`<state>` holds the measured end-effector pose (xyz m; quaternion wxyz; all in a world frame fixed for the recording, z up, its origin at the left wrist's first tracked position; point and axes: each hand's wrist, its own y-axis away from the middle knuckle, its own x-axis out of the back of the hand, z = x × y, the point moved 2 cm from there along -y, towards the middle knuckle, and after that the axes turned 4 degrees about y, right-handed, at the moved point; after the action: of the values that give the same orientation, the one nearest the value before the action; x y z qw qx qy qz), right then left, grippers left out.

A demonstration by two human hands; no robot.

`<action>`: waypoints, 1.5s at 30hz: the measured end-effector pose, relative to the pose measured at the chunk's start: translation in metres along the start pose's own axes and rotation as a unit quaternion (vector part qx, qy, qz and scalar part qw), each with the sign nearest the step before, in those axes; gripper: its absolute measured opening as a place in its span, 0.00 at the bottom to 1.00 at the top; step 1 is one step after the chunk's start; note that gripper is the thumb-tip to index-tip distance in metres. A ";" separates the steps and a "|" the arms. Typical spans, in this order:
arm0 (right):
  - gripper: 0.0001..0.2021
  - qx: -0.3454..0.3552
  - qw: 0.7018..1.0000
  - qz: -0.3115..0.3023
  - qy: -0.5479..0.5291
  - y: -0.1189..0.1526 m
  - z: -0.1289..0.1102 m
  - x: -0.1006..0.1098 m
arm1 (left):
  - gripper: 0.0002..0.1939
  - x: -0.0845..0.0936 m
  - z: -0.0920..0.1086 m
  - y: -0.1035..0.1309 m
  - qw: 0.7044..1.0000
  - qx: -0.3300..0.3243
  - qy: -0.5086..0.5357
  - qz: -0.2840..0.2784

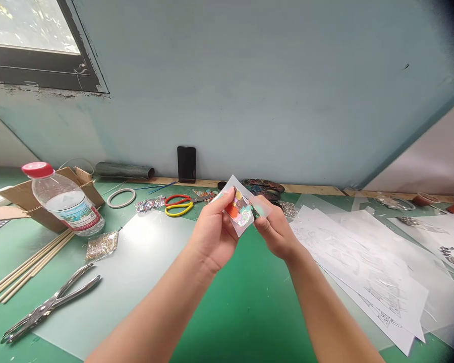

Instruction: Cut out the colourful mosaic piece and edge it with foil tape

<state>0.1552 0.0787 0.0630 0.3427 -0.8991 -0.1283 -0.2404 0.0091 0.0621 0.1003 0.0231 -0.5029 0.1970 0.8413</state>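
My left hand is closed on a small translucent sheet with a coloured drawing in red, brown, yellow and green. Its thumb presses on the drawing's upper left. On the sheet's right side, my right hand is closed, thumb and fingers bent together. A pale translucent flap lies over its fingers. Between the drawing and those fingers shows a narrow dark thing, mostly hidden, so its kind is unclear. Both hands are raised above the green table.
To the left are a water bottle, a cardboard box, wooden sticks and metal pliers. Red-and-yellow-handled scissors and a phone are behind. Line-drawn papers lie at right.
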 end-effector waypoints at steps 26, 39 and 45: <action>0.14 0.008 0.999 0.047 0.023 0.000 -0.002 0.006 | 0.15 0.009 0.011 -0.004 0.966 -0.093 -0.166 -0.176; 0.16 -0.016 0.998 0.054 -0.004 0.001 0.000 0.000 | 0.14 0.006 0.015 -0.001 0.953 -0.128 -0.209 -0.180; 0.15 -0.034 0.998 0.057 -0.024 0.002 0.005 0.001 | 0.12 0.007 0.015 0.000 0.944 -0.124 -0.228 -0.206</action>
<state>0.1587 0.0805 0.0598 0.3218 -0.9216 -0.0769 -0.2029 -0.0071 0.0667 0.1010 0.1780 -0.3265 -0.0272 0.9279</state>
